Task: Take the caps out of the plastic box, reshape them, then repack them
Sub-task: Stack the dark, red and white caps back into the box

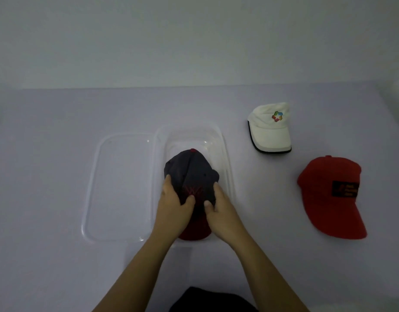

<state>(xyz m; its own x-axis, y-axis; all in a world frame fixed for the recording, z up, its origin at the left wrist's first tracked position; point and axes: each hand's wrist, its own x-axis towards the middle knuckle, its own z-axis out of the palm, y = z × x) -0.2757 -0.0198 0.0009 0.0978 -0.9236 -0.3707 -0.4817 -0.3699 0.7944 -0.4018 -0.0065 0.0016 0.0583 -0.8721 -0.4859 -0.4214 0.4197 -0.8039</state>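
A dark grey cap [190,171] with a red brim and red top button sits in the clear plastic box [223,154] at the table's middle. My left hand [174,204] grips the cap's left side, thumb on its front panel. My right hand [218,206] grips the right side the same way. A white cap [270,129] with a coloured logo lies on the table to the right of the box. Further right and nearer lies a red cap [329,194] with a black patch.
The box's clear lid [117,188] lies flat on the table just left of the box. A dark piece of clothing [207,300] shows at the bottom edge. A pale wall rises behind the table's far edge.
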